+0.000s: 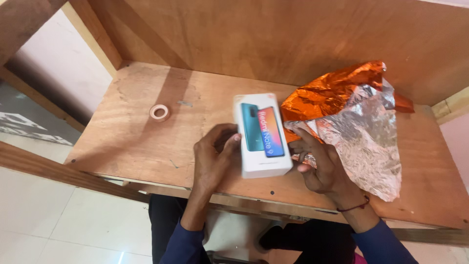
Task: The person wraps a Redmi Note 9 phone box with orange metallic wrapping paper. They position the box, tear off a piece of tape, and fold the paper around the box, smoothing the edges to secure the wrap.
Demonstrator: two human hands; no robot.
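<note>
Together, both hands held a white phone box (261, 134) just above the near edge of a plywood table (146, 132). The left hand (212, 159) came up from below with its wrist bent, fingers curled closed against the box's left side and the thumb tip pressed near the printed lid. The right hand (320, 166) sat on the opposite side, palm turned toward the box, fingers partly spread and gripping its right edge; a dark red thread circled that wrist. Both forearms wore dark blue sleeves and rose from the lap. Just beyond the right hand, touching its fingers, lay a crumpled sheet of foil wrap (351, 112), orange on one face and silver on the other. Well to the far left of the left hand lay a small tape roll (159, 112).
</note>
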